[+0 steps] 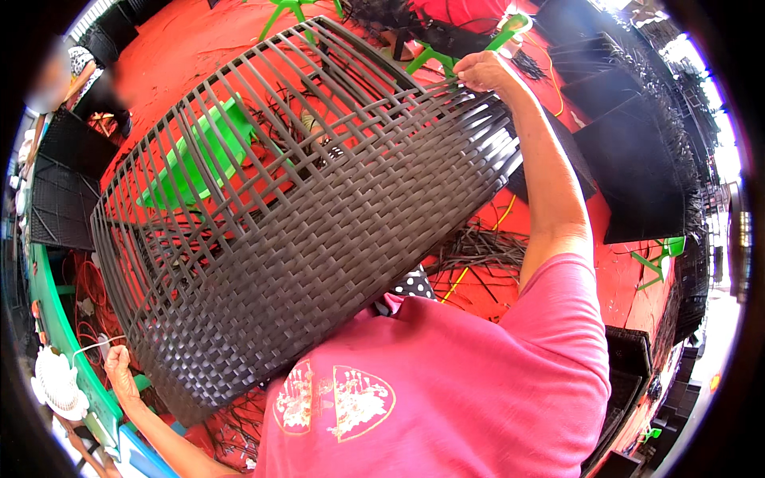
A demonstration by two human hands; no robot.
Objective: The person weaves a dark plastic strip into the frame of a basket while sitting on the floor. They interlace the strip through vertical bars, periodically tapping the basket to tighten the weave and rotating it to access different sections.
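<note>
A large dark brown wicker panel (319,215) lies tilted across the view before me. Its near part is closely woven, while its far part shows bare parallel strips with gaps between them. My right hand (484,73) reaches to the panel's far right corner, fingers pinched on a dark wicker strip at the edge. Beside the panel's near left edge is my left hand (119,368), closed, with a thin pale-looking strip (97,343) running from its fingertips; the far end curls down over the green table edge.
Red sheeting (187,56) covers the floor. Behind the bare strips stands a green plastic chair (203,151). Loose dark strips (482,245) lie heaped on the right. Black wicker panels (637,159) stack along the right side. A co-worker (88,80) is at far left; a white hat (57,384) shows lower left.
</note>
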